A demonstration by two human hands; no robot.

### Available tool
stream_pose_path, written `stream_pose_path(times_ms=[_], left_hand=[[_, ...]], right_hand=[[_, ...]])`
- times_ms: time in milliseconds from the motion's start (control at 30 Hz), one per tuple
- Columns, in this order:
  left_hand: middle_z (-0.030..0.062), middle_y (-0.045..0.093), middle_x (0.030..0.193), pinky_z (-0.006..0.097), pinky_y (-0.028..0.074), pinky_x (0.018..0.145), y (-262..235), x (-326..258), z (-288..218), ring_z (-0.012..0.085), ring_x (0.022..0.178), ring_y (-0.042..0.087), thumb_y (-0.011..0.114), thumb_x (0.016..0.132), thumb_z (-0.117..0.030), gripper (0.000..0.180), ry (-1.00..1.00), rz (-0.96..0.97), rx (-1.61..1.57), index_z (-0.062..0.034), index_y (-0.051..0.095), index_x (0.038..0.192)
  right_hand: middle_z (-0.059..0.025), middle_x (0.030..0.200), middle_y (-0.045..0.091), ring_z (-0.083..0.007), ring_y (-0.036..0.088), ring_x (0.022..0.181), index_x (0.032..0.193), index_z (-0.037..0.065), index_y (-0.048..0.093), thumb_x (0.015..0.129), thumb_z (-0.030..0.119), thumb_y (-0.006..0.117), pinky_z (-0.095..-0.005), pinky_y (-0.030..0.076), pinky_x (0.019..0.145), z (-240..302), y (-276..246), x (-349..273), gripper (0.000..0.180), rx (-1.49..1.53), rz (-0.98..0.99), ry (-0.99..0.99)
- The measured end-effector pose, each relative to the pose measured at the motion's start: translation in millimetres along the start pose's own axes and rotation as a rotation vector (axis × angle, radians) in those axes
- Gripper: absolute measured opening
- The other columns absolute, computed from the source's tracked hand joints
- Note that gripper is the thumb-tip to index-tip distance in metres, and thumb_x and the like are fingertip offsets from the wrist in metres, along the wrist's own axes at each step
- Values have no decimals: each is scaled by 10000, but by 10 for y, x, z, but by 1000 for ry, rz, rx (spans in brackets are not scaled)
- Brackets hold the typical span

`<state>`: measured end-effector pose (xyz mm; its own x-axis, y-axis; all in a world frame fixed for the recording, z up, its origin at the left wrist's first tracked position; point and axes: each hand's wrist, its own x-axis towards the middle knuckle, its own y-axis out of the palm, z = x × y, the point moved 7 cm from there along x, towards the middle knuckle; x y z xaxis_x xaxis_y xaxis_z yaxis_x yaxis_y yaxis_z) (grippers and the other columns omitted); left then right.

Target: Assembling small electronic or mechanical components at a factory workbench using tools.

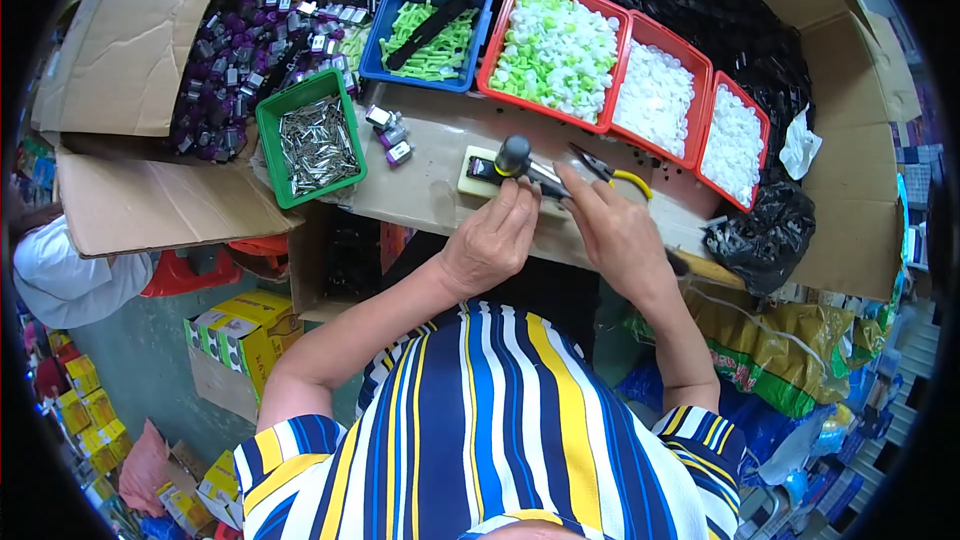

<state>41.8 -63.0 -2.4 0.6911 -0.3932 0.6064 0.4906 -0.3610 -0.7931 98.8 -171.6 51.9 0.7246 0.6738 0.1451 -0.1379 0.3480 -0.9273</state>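
My left hand (490, 245) is closed, fingertips pinched at a slim black plastic piece (484, 171) lying on a small cream block (470, 184). Over that piece is a hammer (514, 154) with a dark rounded head and a shiny part behind it. My right hand (622, 240) is closed around the hammer, its grip mostly hidden by the fingers. Beyond the right hand lie pliers (632, 180) with yellow handles. A few small metal-ended purple pieces (398, 152) sit on the cardboard-covered bench (430, 130) left of the block.
A green bin (262, 140) holds metal pins. Behind stand a blue bin (366, 65) of green parts and three red bins (487, 75) of white and green parts. An open carton (130, 50) holds purple pieces. A black plastic bag (765, 240) lies at right.
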Motion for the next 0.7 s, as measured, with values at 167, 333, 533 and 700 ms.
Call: stream_pose_path(times_ms=[167,333,533,700], left_hand=[[213,626,1106,358,552,872,5,2,8,350,1062,638,645,785,-18,349,-10,-7,-29,128,650,1102],[207,631,1093,371,559,860,-10,-9,48,351,1045,640,647,794,6,305,-56,-9,-122,119,648,1077],[192,637,1125,396,543,903,-128,-133,334,345,1071,630,681,761,16,347,-166,-88,-282,103,646,1095],[200,634,1151,390,537,910,-116,-149,354,333,1104,617,662,771,-20,367,-134,-48,-173,104,649,1117]], right_hand=[[-148,779,592,-325,648,693,1330,49,560,908,88,621,-426,509,618,123,-213,58,428,114,-202,-37],[-168,846,622,-362,593,701,1336,78,582,896,30,637,-419,479,630,0,123,11,446,-67,65,29],[-152,825,618,-334,613,690,1306,52,598,863,-10,671,-421,491,613,74,-476,-26,453,222,-379,-70],[-189,1028,700,-314,693,834,1282,19,609,879,-60,631,-342,547,753,-129,64,-256,411,-101,139,185]])
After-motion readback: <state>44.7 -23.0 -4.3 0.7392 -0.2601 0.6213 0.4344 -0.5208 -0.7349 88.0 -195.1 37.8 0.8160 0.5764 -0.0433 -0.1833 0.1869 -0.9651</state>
